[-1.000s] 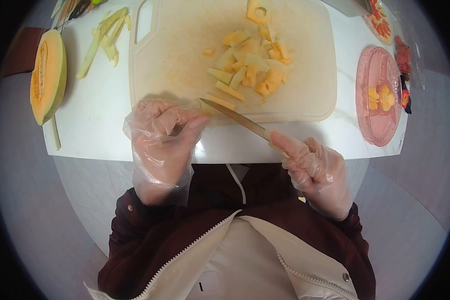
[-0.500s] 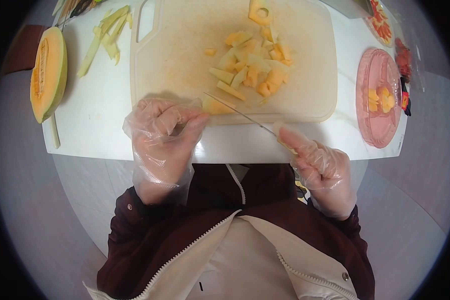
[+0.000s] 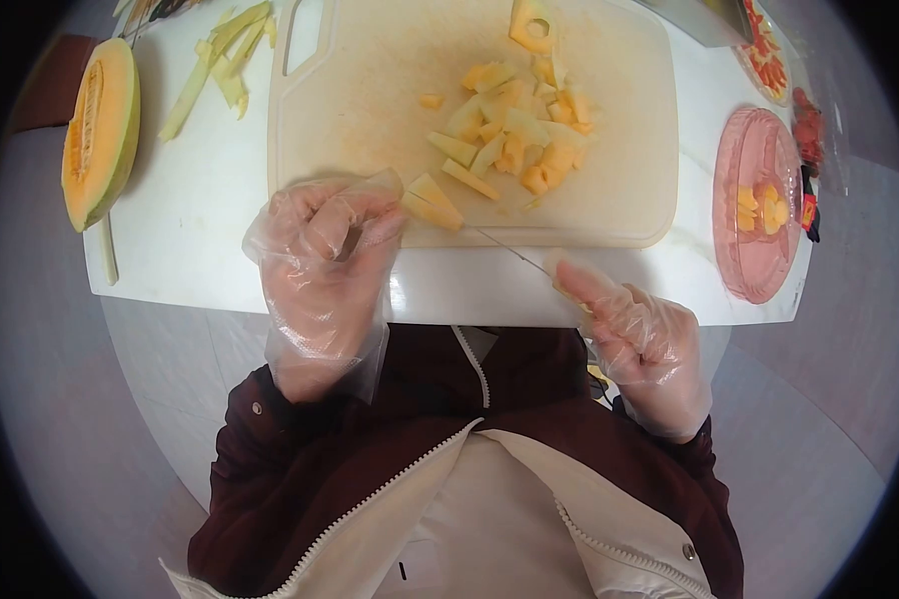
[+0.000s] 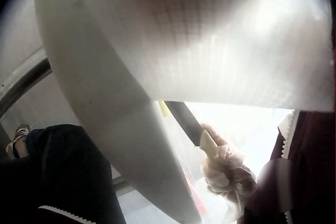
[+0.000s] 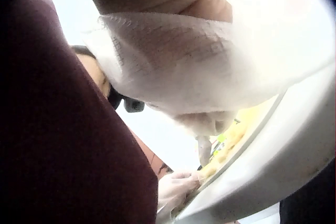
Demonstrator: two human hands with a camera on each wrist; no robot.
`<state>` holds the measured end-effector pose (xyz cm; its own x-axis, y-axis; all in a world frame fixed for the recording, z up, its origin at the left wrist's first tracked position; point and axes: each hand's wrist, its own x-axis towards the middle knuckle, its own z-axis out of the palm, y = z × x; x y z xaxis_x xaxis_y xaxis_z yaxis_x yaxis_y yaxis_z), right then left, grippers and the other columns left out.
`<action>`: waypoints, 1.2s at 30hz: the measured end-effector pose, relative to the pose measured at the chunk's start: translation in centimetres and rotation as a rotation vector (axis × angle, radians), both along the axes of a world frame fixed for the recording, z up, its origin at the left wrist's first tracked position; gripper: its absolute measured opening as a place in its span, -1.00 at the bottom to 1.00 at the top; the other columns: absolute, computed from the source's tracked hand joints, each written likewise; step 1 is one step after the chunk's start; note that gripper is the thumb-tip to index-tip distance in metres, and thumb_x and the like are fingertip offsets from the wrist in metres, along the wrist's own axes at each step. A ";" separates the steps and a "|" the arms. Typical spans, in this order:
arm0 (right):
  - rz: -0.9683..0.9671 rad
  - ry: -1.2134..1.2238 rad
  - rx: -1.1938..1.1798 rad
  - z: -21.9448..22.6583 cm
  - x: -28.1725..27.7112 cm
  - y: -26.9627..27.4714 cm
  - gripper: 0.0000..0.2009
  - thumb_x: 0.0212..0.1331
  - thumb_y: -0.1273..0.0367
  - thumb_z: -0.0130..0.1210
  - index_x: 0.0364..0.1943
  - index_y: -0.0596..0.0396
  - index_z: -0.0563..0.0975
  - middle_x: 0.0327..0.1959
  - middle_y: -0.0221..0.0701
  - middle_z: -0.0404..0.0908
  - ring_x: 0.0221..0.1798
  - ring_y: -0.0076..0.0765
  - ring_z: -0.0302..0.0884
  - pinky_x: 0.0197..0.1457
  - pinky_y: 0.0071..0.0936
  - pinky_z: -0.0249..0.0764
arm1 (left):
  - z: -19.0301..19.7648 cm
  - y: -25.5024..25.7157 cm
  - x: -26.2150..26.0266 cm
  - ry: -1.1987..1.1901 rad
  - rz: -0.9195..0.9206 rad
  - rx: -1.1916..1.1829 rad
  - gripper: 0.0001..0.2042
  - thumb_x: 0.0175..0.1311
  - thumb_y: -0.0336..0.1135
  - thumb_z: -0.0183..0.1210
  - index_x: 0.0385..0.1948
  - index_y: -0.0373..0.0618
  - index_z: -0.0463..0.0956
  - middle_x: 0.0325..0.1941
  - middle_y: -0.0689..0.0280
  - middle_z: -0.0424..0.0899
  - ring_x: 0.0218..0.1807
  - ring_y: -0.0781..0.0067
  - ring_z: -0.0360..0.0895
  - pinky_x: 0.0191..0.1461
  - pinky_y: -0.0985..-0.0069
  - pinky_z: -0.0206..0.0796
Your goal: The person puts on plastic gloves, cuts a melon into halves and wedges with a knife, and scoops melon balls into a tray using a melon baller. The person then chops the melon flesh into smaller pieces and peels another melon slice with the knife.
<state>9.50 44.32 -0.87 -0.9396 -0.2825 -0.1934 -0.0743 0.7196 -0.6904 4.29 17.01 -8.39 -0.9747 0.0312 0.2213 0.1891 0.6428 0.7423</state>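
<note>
In the head view, the gloved left hand (image 3: 325, 260) has curled fingers at the near left of the cutting board (image 3: 360, 110), its fingertips at the left end of a cut melon piece (image 3: 432, 205). That piece shows as narrow strips fanned apart. A knife (image 3: 514, 250) is held in the gloved right hand (image 3: 644, 344), thumb along its handle, blade tip just right of the piece. Cut melon pieces (image 3: 519, 125) lie heaped beyond. The left wrist view shows the knife blade (image 4: 184, 121) and the gripping right hand (image 4: 228, 174); glove plastic hides the left fingers.
A halved melon (image 3: 102, 135) and peel strips (image 3: 215, 70) lie on the left of the white table (image 3: 190, 220). A pink dish (image 3: 754, 255) with melon shapes stands at right. Beyond it are a plate of red pieces (image 3: 766, 65) and a metal container (image 3: 704, 15).
The blade has gone from over the near melon piece to its lower right, and the piece has spread into strips. The left fingers have shifted slightly up and left.
</note>
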 end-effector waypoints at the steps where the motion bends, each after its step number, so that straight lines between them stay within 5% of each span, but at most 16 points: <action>1: 0.014 0.005 -0.002 0.0 0.0 -0.1 -0.68 0.36 0.36 0.19 0.17 0.04 0.68 -0.03 -0.31 0.81 -0.28 -0.16 0.69 -0.14 -0.41 0.60 | -0.2 0.1 0.1 -0.014 0.016 0.027 -0.82 0.11 -0.47 0.47 -0.25 -0.05 0.73 -0.17 0.23 0.66 -0.09 0.18 0.59 -0.06 0.29 0.45; 21: 0.049 0.047 0.242 1.5 -0.3 -1.4 -0.65 0.48 0.20 0.10 0.26 -0.16 0.66 -0.45 -0.37 0.61 -0.43 -0.17 0.57 -0.29 -0.28 0.52 | -0.3 0.3 0.1 0.014 0.045 -0.009 -0.79 -0.03 -0.46 0.53 -0.35 -0.02 0.72 -0.27 0.30 0.63 -0.15 0.20 0.57 -0.07 0.30 0.42; 24: 0.047 -0.020 0.245 1.8 -0.4 -1.5 -0.62 0.42 0.27 0.14 0.28 -0.18 0.64 -0.45 -0.33 0.60 -0.44 -0.17 0.56 -0.28 -0.27 0.53 | -0.3 0.2 0.1 0.041 0.035 -0.029 -0.78 -0.04 -0.46 0.53 -0.35 -0.01 0.72 -0.28 0.31 0.64 -0.16 0.21 0.57 -0.07 0.30 0.42; 26: 0.095 0.072 0.265 1.3 -0.3 -1.5 -0.41 0.19 0.46 0.12 0.37 -0.29 0.57 -0.54 -0.41 0.42 -0.54 -0.28 0.49 -0.44 -0.30 0.58 | -0.4 0.2 0.1 0.039 0.042 -0.042 -0.78 -0.04 -0.47 0.53 -0.35 -0.01 0.73 -0.27 0.32 0.65 -0.18 0.22 0.58 -0.07 0.30 0.42; 36: 0.015 0.001 0.029 -1.9 -0.1 0.2 -0.61 0.46 0.31 0.07 0.32 -0.18 0.61 -0.38 -0.37 0.66 -0.42 -0.23 0.57 -0.24 -0.29 0.60 | -0.1 0.8 -0.2 0.029 0.054 -0.045 -0.77 -0.04 -0.42 0.53 -0.33 -0.05 0.71 -0.24 0.26 0.67 -0.13 0.16 0.57 -0.04 0.26 0.42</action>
